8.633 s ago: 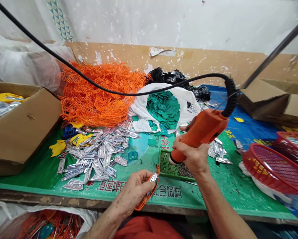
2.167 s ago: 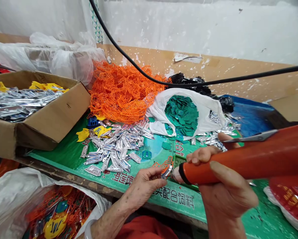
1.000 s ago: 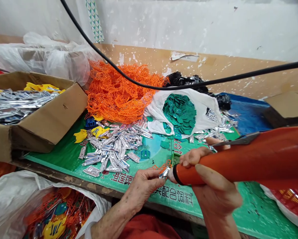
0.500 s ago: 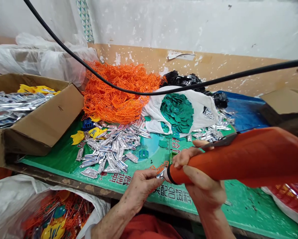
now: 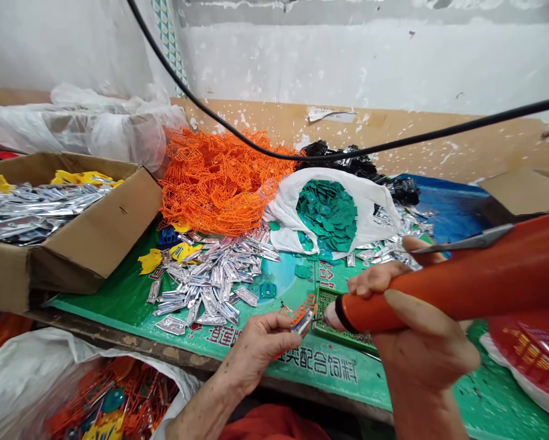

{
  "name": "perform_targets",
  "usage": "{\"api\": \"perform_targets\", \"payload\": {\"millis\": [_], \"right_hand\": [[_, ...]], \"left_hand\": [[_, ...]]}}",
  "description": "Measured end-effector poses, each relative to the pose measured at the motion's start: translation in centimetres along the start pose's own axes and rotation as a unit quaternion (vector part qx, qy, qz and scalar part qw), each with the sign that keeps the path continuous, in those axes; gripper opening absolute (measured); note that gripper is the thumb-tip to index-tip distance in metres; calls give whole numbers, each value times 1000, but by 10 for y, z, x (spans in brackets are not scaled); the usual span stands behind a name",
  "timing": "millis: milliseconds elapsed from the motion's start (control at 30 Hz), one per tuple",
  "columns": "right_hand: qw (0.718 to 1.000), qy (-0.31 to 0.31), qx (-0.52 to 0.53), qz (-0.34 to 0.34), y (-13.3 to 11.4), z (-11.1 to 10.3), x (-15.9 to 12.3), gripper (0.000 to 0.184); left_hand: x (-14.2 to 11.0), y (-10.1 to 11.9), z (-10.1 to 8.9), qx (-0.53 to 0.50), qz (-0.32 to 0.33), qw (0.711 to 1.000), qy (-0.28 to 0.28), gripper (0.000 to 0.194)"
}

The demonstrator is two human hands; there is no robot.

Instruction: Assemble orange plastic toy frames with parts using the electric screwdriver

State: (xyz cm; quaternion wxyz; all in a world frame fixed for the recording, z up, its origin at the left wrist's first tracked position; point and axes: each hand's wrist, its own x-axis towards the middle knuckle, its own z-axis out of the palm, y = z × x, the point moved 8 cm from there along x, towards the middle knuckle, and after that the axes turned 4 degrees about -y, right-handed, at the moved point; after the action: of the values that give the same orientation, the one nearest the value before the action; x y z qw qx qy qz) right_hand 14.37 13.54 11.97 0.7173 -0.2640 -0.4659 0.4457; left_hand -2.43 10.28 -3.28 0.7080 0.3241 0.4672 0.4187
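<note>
Between the thumb and fingers of my left hand [image 5: 260, 345] is a shiny silver plastic part [image 5: 303, 322] joined to an orange plastic frame [image 5: 309, 303]. My right hand [image 5: 421, 330] is wrapped around a red-orange electric screwdriver [image 5: 490, 284], which has a grey lever along its top. The screwdriver's tip points left, just right of the silver part and over a shallow green tray [image 5: 348, 341] that holds tiny pieces, apparently screws. Left of my left hand lies a loose pile of silver parts [image 5: 210, 287]. A single teal part [image 5: 268, 290] lies beyond my left fingers.
At the back are tangled orange frames [image 5: 214, 183] and a white bag [image 5: 375, 189] of green pieces. A cardboard box [image 5: 95, 226] stands left. Below it, a white sack [image 5: 36, 360] holds mixed parts. A black cable [image 5: 238, 131] hangs across the view. A red basket [image 5: 531, 342] is at right.
My right hand has drawn the screwdriver back to the right, away from the silver part, and its tip is now over the green tray. My left hand still grips the part.
</note>
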Motion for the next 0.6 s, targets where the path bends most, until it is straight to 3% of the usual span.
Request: {"api": "perform_targets", "payload": {"millis": [267,400,600], "right_hand": [[990,113,-80,-24,8,-35,15,38],[984,130,-118,-27,15,-50,23,24],[968,161,-189,-20,18,-67,29,31]], "left_hand": [[2,-13,4,-126,-41,991,-21,31],[5,-14,5,-182,-42,982,-37,28],[7,-15,2,-166,-32,985,-27,25]]}}
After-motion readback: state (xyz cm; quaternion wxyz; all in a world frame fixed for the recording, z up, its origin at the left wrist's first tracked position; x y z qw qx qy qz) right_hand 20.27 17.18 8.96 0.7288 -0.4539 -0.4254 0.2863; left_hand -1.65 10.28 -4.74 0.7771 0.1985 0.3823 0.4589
